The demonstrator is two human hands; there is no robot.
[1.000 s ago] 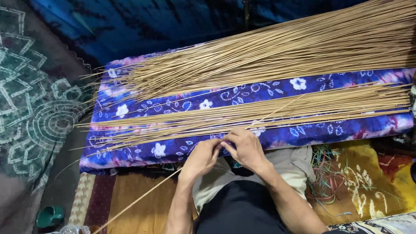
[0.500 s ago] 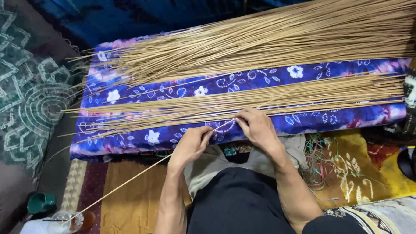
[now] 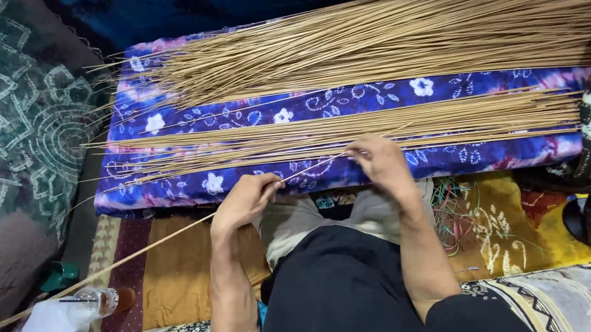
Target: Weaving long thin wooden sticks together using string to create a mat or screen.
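Both hands have drawn apart: left hand [image 3: 244, 200] and right hand [image 3: 377, 159] pinch one stick [image 3: 146, 244], pulled from near row [image 3: 347, 132]; big pile [image 3: 383, 39] untouched.

Single head-worn view, steeply downward and close, over lap and blue cushion [image 3: 349, 177].

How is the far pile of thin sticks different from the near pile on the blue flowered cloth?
The far pile is much thicker and denser than the near pile, which is a thin, flat layer. The far pile lies slanted, rising toward the right; the near pile runs almost level. The right hand touches the near pile, not the far one. Both are thin tan sticks with loose left ends, lying on the blue flowered cloth.
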